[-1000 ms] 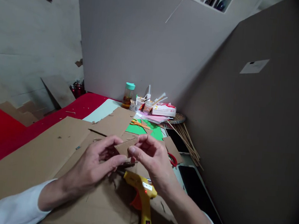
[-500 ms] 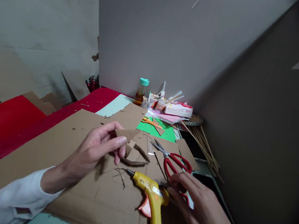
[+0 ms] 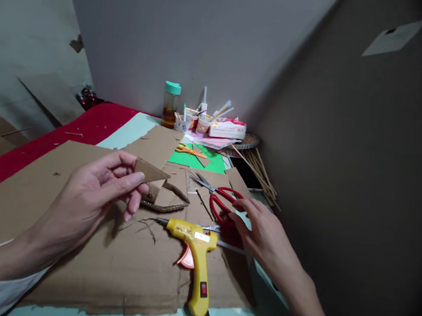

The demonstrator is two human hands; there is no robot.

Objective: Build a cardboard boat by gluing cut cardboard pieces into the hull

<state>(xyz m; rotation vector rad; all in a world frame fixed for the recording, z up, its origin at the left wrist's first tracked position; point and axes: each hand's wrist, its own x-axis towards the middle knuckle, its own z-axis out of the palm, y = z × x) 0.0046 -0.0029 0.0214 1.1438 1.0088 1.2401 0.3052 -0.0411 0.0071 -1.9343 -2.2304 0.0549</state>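
My left hand [image 3: 95,190] pinches a small brown cardboard triangle [image 3: 150,171] between thumb and fingers, held above the big cardboard sheet [image 3: 48,184]. My right hand [image 3: 263,232] reaches in from the lower right with its fingers stretched out, their tips on the red handles of the scissors [image 3: 222,202]. A yellow glue gun [image 3: 195,247] lies on the sheet between my hands, nozzle pointing left. Just past the nozzle sits a curved cardboard shape [image 3: 164,200].
At the back stand a teal-capped bottle [image 3: 171,103], cups of sticks [image 3: 194,120] and a white and red box [image 3: 228,128]. Orange scissors [image 3: 189,151] lie on green paper [image 3: 214,164]. Bamboo skewers [image 3: 263,174] and a dark screen [image 3: 245,173] lie at the right, by a tall brown board [image 3: 342,163].
My right hand let go of the cardboard piece and dropped down and right to the red scissors. My left hand keeps the piece. The view has shifted.
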